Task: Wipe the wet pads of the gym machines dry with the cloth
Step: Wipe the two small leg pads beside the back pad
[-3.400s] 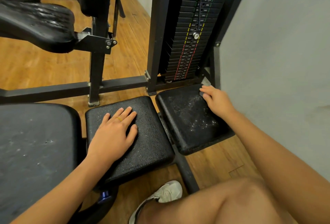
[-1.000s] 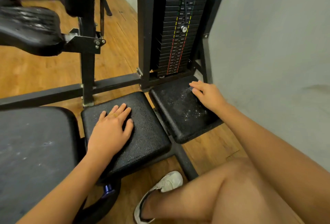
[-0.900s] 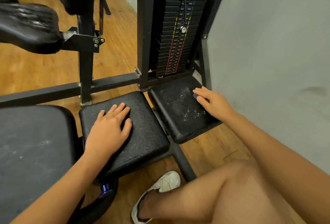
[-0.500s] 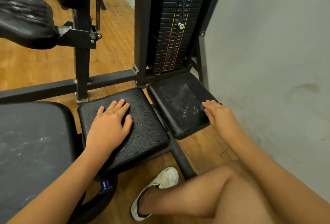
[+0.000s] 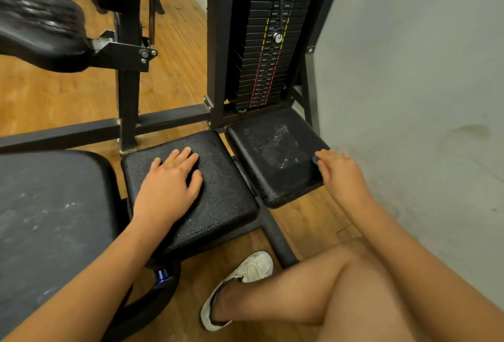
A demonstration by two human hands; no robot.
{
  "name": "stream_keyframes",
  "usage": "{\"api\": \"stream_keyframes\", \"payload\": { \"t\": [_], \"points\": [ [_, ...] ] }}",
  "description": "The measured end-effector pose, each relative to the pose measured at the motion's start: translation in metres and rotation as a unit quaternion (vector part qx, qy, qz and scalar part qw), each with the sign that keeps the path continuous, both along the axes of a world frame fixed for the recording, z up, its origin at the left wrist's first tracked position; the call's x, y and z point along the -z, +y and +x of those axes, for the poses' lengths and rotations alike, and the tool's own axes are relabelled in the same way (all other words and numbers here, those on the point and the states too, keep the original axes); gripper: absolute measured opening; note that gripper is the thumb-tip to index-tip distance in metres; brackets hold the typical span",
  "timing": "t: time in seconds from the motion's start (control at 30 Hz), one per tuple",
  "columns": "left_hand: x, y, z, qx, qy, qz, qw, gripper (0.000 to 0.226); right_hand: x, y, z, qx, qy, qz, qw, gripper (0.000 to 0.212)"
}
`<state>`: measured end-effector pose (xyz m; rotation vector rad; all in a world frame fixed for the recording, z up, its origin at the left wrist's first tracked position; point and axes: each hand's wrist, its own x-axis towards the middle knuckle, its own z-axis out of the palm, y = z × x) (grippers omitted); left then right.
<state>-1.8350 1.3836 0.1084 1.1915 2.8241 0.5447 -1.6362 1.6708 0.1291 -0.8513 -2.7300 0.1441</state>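
Two black square pads sit side by side low on the machine. My left hand [image 5: 169, 186] rests flat, fingers straight, on the left pad [image 5: 218, 205]. The right pad [image 5: 272, 151] carries water droplets across its middle, and its near part looks duller. My right hand [image 5: 338, 175] is at this pad's right edge with fingers curled. A small dark grey bit of cloth [image 5: 315, 159] shows at its fingertips; the hand hides the rest of the cloth.
A large black seat pad [image 5: 49, 227] with faint streaks lies at the left. The weight stack [image 5: 270, 42] and steel frame [image 5: 215, 42] rise behind the pads. A grey wall [image 5: 409, 96] stands close on the right. My bent knee [image 5: 341, 292] and white shoe [image 5: 240, 284] are below.
My right hand has slid with the cloth from the far part of the right pad toward me, to its right edge. My left hand has stayed flat on the left pad.
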Motion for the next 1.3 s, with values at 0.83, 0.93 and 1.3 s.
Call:
{"api": "stream_keyframes", "payload": {
  "t": [0.83, 0.93, 1.3],
  "points": [
    [0.002, 0.0, -0.001, 0.0, -0.005, -0.007, 1.0, 0.061, 0.006, -0.016, -0.001, -0.075, 0.001, -0.044, 0.996, 0.031],
    [0.005, 0.001, -0.004, 0.003, 0.006, -0.002, 1.0, 0.062, 0.007, -0.008, -0.007, -0.078, -0.005, -0.052, 0.996, 0.031],
    [0.006, -0.001, -0.004, 0.005, 0.009, -0.009, 1.0, 0.062, -0.004, 0.03, -0.096, -0.055, -0.006, -0.094, 0.994, 0.033]
  ]
}}
